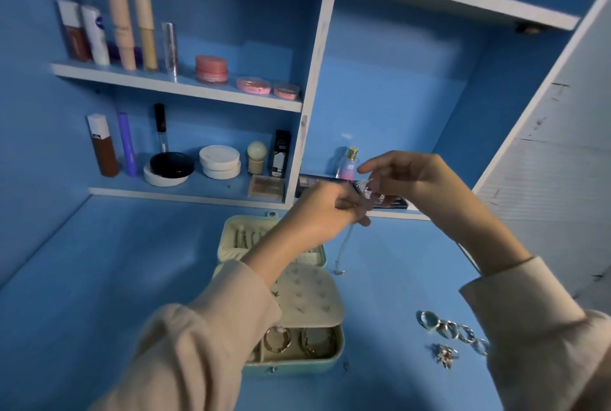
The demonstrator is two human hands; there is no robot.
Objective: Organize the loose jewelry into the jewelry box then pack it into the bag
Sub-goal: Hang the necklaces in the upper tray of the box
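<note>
Only legible txt: "SB" on pink/blue perfume bottle (349, 167). Labels on other cosmetics (96, 38) too small/blurry to read.

One wide-angle view from a camera worn on the person's head, facing forward and tilted down. Two sleeved arms enter from the bottom edge. The left hand (317, 215) and right hand (406, 179) meet near the centre, close enough to show a thin necklace (345, 245) hanging from the left and a small clear packet (372, 192) pinched in the right. The blue desk (99, 278) fills the lower half, wall shelves (178, 88) the upper.
</note>
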